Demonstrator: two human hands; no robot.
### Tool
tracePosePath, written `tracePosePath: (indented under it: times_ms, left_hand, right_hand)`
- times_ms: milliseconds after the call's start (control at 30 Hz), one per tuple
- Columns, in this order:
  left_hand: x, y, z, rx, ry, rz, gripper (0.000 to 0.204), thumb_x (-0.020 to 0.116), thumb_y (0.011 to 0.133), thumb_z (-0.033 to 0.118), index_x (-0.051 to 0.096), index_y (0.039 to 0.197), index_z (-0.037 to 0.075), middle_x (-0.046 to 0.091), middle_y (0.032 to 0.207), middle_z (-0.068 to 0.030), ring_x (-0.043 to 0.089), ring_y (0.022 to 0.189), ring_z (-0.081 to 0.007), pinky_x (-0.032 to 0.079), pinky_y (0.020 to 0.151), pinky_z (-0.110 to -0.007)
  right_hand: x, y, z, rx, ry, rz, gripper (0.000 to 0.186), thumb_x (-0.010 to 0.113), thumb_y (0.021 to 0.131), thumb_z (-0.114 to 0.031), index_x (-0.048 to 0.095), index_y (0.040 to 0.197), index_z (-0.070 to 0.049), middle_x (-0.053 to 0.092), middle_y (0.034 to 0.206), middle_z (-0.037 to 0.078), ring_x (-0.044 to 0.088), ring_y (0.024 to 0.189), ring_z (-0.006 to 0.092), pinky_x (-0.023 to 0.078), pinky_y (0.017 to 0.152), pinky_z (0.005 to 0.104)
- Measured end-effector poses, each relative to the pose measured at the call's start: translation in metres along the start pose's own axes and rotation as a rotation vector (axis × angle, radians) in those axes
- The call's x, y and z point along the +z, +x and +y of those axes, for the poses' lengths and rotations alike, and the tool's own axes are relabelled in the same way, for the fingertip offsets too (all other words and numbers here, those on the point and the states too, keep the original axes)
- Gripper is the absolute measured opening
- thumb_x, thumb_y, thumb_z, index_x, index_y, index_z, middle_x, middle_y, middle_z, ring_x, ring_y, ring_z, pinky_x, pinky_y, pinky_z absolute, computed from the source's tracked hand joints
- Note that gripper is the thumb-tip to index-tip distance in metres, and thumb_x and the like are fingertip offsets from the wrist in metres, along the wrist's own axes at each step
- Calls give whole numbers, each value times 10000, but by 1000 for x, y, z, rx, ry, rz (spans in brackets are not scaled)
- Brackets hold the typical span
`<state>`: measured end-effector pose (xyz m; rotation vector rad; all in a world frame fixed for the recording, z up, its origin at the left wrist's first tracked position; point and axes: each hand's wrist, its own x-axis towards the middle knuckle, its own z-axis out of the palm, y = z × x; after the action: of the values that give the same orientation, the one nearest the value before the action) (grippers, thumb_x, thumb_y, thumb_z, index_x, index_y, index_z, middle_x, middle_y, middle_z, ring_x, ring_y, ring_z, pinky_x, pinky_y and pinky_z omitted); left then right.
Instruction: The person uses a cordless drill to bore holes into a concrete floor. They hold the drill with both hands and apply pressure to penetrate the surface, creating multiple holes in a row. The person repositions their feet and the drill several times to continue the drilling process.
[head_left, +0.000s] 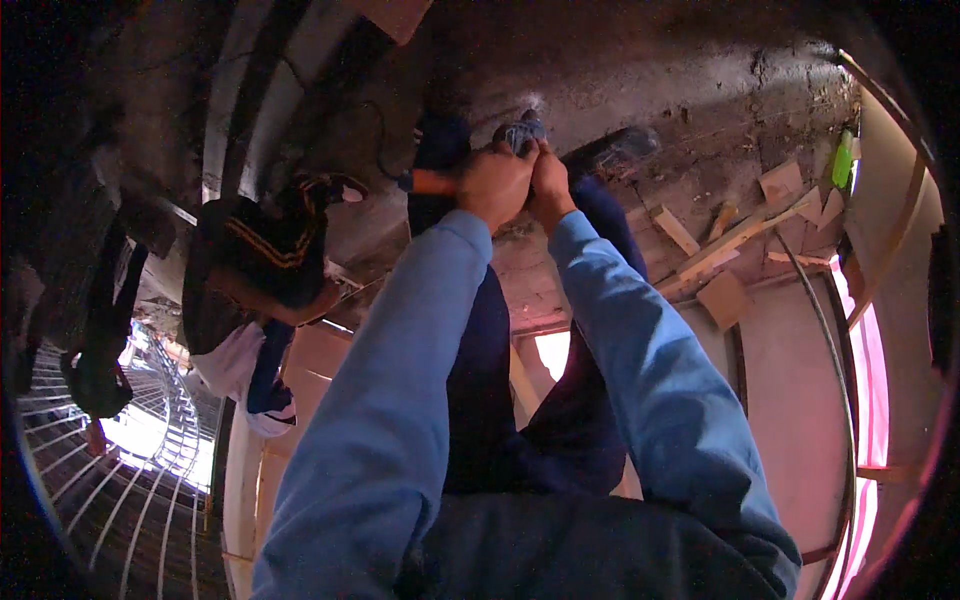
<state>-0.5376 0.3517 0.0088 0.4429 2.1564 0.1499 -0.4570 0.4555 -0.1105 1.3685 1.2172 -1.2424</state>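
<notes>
Out in front of me, my left hand [495, 185] is wrapped round what looks like a small angle grinder with an orange body [432, 182]. Its dark rear end and cord point left. My right hand [549, 178] is closed close beside the left, near the tool's grey head [522, 130]; the fingers partly hide the grip. A pale bright spot shows on the dark, dirty surface just beyond the head. My shoes stand on either side, the right shoe [625, 150] plainer to see.
At right lie wooden strips [735, 240], small board offcuts [725, 298] and a green bottle-like object [843, 160]. Another person in a dark top with yellow stripes [265, 250] bends close by on my left. Metal bars [130, 510] stand at the lower left.
</notes>
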Motion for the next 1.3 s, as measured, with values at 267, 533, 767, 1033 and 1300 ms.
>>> tracePosePath:
  times_ms: [267, 533, 767, 1033, 1300]
  left_hand:
    - [-9, 1, 2, 13, 8, 12, 428, 518, 949, 178, 612, 1367, 172, 714, 988, -214, 723, 831, -339, 574, 697, -432]
    - [-9, 6, -2, 21, -66, -69, 546, 529, 930, 136, 505, 1476, 143, 695, 1052, -265, 724, 822, -392, 584, 686, -496]
    - [-14, 5, -4, 53, -28, -7, 537, 533, 928, 139, 518, 1465, 134, 700, 1013, -268, 724, 795, -400, 586, 687, -504]
    - [-12, 8, -7, 54, -34, -45, 551, 547, 918, 133, 523, 1469, 150, 699, 1013, -257, 724, 776, -380, 584, 682, -486]
    - [-17, 9, -6, 55, 77, -83, 585, 557, 914, 131, 503, 1495, 169, 692, 1000, -237, 726, 757, -371, 590, 669, -468]
  right_hand:
    - [2, 4, 0, 46, 43, 28, 746, 377, 1042, -592, 683, 1182, 74, 687, 1228, 254, 661, 1131, 382, 491, 918, 451]
    - [5, -20, -20, 126, 262, 34, 766, 441, 1033, -590, 668, 1168, 128, 710, 1162, 215, 654, 1008, 266, 502, 879, 415]
    - [5, -25, -29, 57, 61, 103, 806, 406, 1029, -612, 655, 1190, 137, 704, 1186, 247, 678, 1086, 334, 502, 898, 436]
    - [15, -3, -7, -165, -114, 49, 723, 339, 1055, -547, 678, 1163, 83, 672, 1169, 324, 632, 1126, 484, 489, 931, 510]
    - [10, -14, -20, -124, -150, 108, 721, 336, 1039, -571, 687, 1150, 49, 664, 1178, 328, 598, 1184, 482, 453, 999, 506]
